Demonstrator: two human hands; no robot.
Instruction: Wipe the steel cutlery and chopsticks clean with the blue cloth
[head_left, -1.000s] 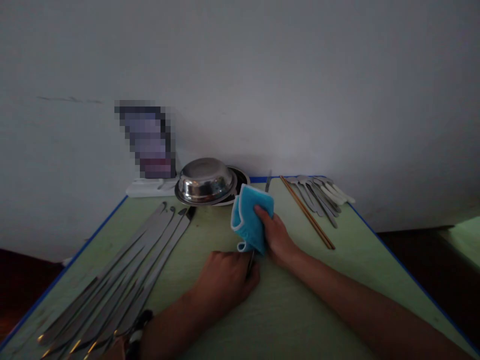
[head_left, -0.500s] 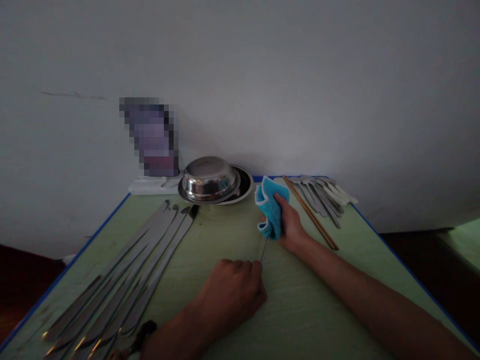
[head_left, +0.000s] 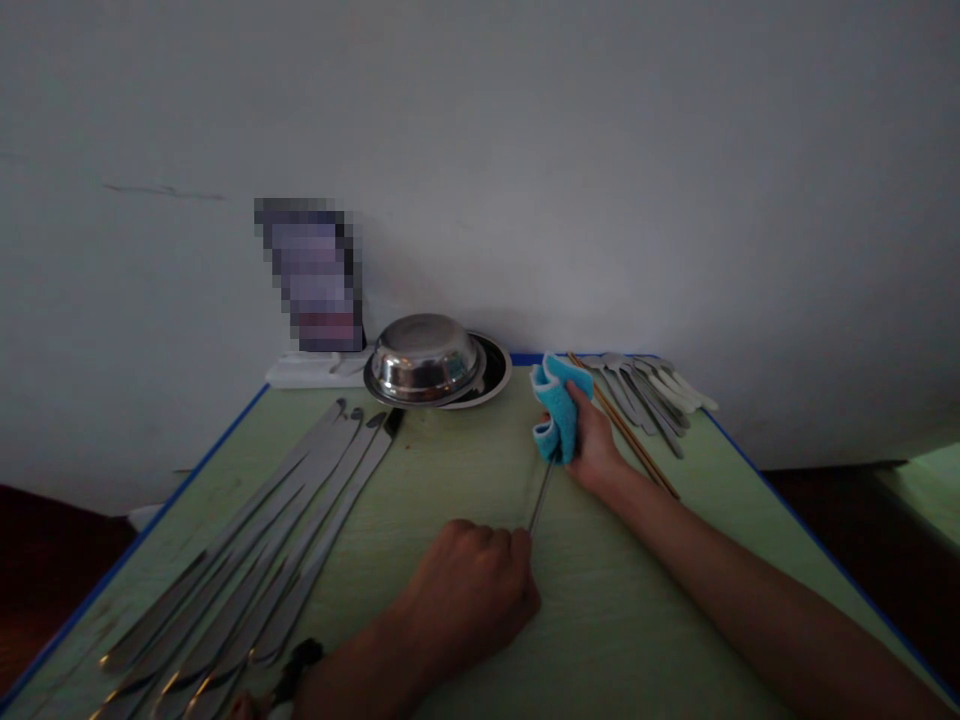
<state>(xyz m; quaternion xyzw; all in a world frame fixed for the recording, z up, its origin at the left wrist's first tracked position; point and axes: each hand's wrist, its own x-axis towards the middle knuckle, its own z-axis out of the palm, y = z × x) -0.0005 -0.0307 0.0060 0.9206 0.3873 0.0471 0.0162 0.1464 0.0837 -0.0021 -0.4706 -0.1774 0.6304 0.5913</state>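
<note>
Low over the near middle of the green table [head_left: 450, 480], my left hand [head_left: 480, 580] is closed in a fist. Its fingers grip one end of a thin metal rod [head_left: 541, 500], likely a utensil's stem. Farther off and to the right, my right hand [head_left: 592, 435] is closed on a folded blue cloth [head_left: 561, 405] with pale edging. The rod's far end runs into the cloth, so its shape there is hidden. Chopsticks [head_left: 637, 450] lie just right of the cloth, partly behind my right hand.
Several long metal utensils [head_left: 247, 560] lie side by side at left. An upturned metal bowl [head_left: 424, 355] rests on another dish [head_left: 495, 370] at the back. Spoons and forks [head_left: 652, 390] lie back right. A blurred-out screen [head_left: 315, 280] stands on a white base [head_left: 315, 370] by the wall.
My right hand and the cloth have shifted slightly away from my left hand, baring more of the rod. The whole view has also moved a little.
</note>
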